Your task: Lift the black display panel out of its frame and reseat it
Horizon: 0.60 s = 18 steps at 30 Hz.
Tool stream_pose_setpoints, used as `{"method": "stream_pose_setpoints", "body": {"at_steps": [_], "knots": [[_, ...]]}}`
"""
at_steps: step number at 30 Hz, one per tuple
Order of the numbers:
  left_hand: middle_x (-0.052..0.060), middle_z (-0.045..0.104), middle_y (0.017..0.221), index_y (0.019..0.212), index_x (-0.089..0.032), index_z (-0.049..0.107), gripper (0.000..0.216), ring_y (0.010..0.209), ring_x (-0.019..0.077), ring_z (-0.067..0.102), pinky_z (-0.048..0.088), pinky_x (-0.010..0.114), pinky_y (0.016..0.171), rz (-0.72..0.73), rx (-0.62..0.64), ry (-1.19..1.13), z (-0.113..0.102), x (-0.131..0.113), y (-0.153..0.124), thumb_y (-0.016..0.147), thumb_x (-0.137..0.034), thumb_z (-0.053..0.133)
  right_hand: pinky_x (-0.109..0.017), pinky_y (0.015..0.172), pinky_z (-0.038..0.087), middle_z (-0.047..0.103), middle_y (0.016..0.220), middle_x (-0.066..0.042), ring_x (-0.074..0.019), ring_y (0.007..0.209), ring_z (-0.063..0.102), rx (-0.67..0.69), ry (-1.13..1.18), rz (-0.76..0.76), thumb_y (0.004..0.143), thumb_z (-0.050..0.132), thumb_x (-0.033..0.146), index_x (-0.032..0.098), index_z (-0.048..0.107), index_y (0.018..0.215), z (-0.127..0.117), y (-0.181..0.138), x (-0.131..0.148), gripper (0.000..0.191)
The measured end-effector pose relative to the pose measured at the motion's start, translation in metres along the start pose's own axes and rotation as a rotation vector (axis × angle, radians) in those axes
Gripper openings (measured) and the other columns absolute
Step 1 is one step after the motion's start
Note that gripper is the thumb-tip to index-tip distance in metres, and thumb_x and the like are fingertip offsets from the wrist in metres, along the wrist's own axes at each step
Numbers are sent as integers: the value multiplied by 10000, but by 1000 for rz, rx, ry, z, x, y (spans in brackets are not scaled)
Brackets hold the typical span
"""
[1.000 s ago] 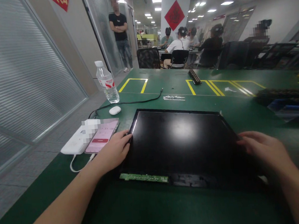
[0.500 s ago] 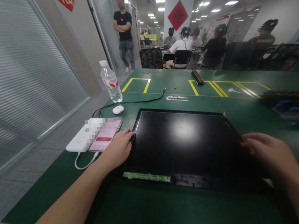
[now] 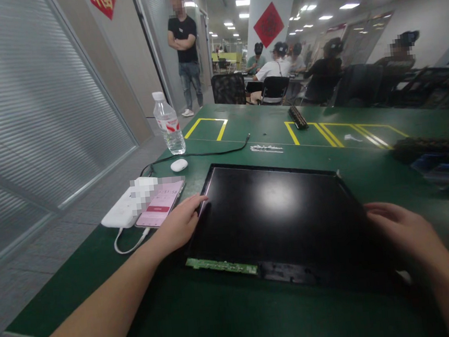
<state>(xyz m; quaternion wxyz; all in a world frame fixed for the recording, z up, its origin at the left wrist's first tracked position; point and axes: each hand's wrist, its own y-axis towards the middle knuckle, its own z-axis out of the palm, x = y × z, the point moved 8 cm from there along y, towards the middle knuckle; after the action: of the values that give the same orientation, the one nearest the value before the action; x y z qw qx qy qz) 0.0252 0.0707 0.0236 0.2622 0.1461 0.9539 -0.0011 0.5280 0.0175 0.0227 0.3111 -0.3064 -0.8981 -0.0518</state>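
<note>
A black display panel (image 3: 291,210) lies flat on the green table in front of me, its glossy screen facing up and reflecting a bright spot. Along its near edge a green circuit board strip (image 3: 221,266) is exposed at the left. My left hand (image 3: 182,222) grips the panel's left edge, with a finger resting over the frame and the other fingers partly hidden at the side. At the opposite edge my right hand (image 3: 402,226) holds the panel's side, its fingertips partly hidden in shadow.
Left of the panel are a phone (image 3: 160,203), a white power bank (image 3: 122,211), a white earbud case (image 3: 179,165) and a water bottle (image 3: 170,126). A black cable (image 3: 215,152) runs behind. Dark strips and blue trays (image 3: 444,167) lie at the right. People sit farther back; one person (image 3: 184,41) stands.
My left fingertip reaches slightly farther over the panel's frame. The right hand's fingers have shifted slightly along the right edge. The panel stays in place; the view has moved a little.
</note>
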Motion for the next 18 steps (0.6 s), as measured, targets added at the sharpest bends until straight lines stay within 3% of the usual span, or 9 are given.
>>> {"method": "stream_pose_setpoints", "body": {"at_steps": [4, 7, 13, 18], "knots": [[75, 723, 1296, 1254, -227, 647, 455, 1219, 283, 667, 513, 465, 1047, -36, -51, -86, -4, 3, -1, 880, -164, 396, -444, 836, 464, 768, 940, -96, -362, 967, 676, -22, 1, -19, 591, 591, 489, 257, 707, 911, -1, -7, 11, 412], [65, 746, 1200, 1232, -226, 633, 405, 1129, 287, 697, 539, 460, 983, -83, -97, -222, -9, 5, -2, 887, -198, 423, -445, 840, 464, 768, 958, -99, -361, 967, 676, -17, 24, 7, 582, 588, 491, 252, 710, 928, 0, -11, 12, 438], [64, 727, 1255, 1252, -240, 573, 427, 942, 254, 742, 602, 380, 738, -281, -66, -767, -5, 4, -6, 826, -249, 540, -444, 831, 464, 765, 931, -101, -370, 961, 676, -23, 48, 12, 566, 587, 496, 251, 708, 905, 0, -9, 11, 435], [42, 752, 1212, 1155, -244, 620, 416, 911, 253, 750, 606, 372, 701, -425, -110, -912, 1, 9, -9, 741, -222, 594, -435, 842, 456, 760, 932, -109, -366, 967, 671, -20, 13, 29, 575, 573, 502, 244, 708, 895, -2, -12, 14, 432]]}}
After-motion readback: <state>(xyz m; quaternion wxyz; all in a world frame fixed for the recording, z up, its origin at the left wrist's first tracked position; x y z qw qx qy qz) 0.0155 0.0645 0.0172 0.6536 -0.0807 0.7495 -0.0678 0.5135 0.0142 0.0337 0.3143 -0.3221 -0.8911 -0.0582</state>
